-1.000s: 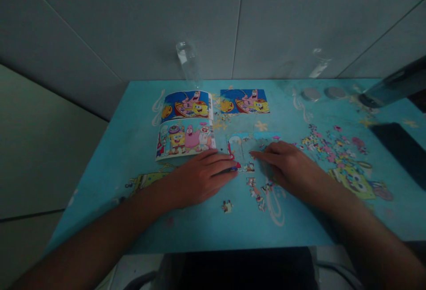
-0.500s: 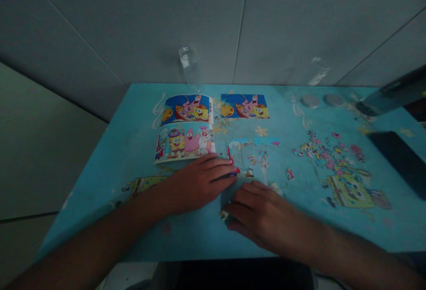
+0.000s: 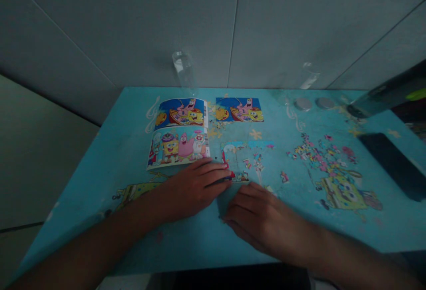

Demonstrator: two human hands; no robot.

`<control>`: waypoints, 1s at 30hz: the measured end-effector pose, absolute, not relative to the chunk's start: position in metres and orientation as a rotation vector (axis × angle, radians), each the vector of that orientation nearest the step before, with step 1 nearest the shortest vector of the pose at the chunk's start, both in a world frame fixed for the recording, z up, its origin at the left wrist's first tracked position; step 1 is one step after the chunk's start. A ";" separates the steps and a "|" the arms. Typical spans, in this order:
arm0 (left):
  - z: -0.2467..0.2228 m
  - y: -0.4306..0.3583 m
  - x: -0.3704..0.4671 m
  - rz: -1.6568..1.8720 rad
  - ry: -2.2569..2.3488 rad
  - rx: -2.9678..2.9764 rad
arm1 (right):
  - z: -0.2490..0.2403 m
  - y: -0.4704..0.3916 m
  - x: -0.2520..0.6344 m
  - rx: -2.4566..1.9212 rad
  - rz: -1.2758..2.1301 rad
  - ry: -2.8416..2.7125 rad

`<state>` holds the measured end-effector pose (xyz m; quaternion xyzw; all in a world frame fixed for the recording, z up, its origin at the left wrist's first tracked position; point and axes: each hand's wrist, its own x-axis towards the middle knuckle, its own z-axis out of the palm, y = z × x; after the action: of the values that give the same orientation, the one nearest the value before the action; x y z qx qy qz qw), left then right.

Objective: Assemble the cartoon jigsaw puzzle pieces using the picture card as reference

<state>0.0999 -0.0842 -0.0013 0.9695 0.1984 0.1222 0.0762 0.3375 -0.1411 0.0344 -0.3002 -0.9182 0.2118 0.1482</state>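
A partly assembled jigsaw puzzle (image 3: 242, 177) lies on the table, its top, left and lower edges joined. My left hand (image 3: 199, 186) rests flat with fingers stretched out, fingertips on the puzzle's lower left corner. Just below the puzzle, my right hand (image 3: 254, 219) is closed, thumb and fingers together at a puzzle piece that they almost wholly cover. Several loose pieces (image 3: 258, 162) lie inside the puzzle outline, and a single piece (image 3: 284, 177) sits to its right. The picture sheet (image 3: 178, 146), with two cartoon scenes, is left of the puzzle.
A heap of loose pieces (image 3: 321, 154) covers part of the right side. A finished-looking picture (image 3: 239, 109) lies behind the puzzle. Clear jars (image 3: 185, 73) stand at the wall, with two round lids (image 3: 303, 103), a dark bottle (image 3: 382, 95) and a black phone-like slab (image 3: 394, 163) at right.
My right fingers have closed over the puzzle piece, which showed at their tips before. My left hand stays at the puzzle corner. The whole view has shifted slightly.
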 end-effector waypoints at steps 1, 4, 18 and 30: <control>-0.001 -0.084 0.100 0.378 0.598 2.905 | 0.035 -0.139 0.339 -0.886 0.663 -2.613; -0.001 -0.084 0.099 0.394 0.588 2.912 | 0.038 -0.132 0.346 -0.985 0.882 -2.479; 0.004 -0.083 0.100 0.432 0.560 2.911 | 0.051 -0.094 0.392 -1.539 0.987 -2.206; 0.004 -0.082 0.099 0.402 0.559 2.895 | 0.038 -0.093 0.390 -1.450 0.804 -2.306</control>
<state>0.0989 -0.0820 0.0036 0.9695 0.1871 0.1345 0.0829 0.3898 -0.0925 0.0384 -0.5048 -0.8026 0.2800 0.1503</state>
